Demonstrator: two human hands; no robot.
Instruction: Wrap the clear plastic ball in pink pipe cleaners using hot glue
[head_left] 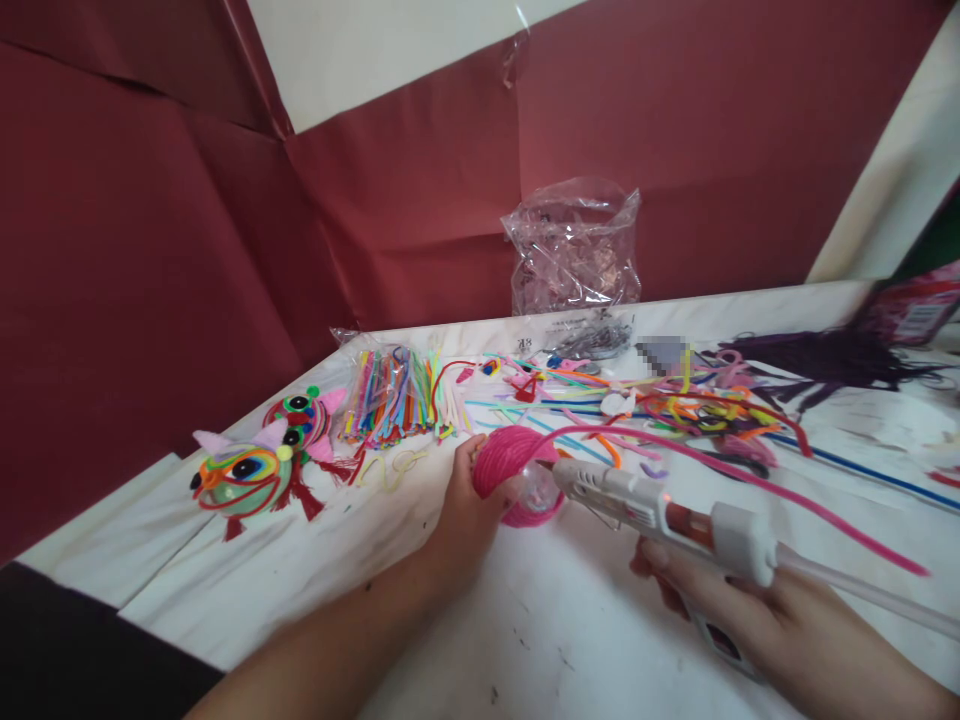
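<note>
Near the middle, my left hand [474,492] is wrapped round the left side of a ball [506,465] covered in pink pipe cleaner, with a clear part [538,488] showing on its right. One loose pink strand [750,477] runs from the ball's top far to the right. My right hand [712,590] grips a white glue gun [622,495] by its handle. The nozzle is at the clear part of the ball; whether it touches cannot be made out. A glue stick [870,590] sticks out behind the gun.
Decorated animal-face balls [244,480] sit at the left. Behind them lies a bundle of coloured pipe cleaners [397,395]. Loose pipe cleaners [705,410] and purple tassels [825,358] cover the back right. A clear bag [577,250] stands against the red backdrop [420,200].
</note>
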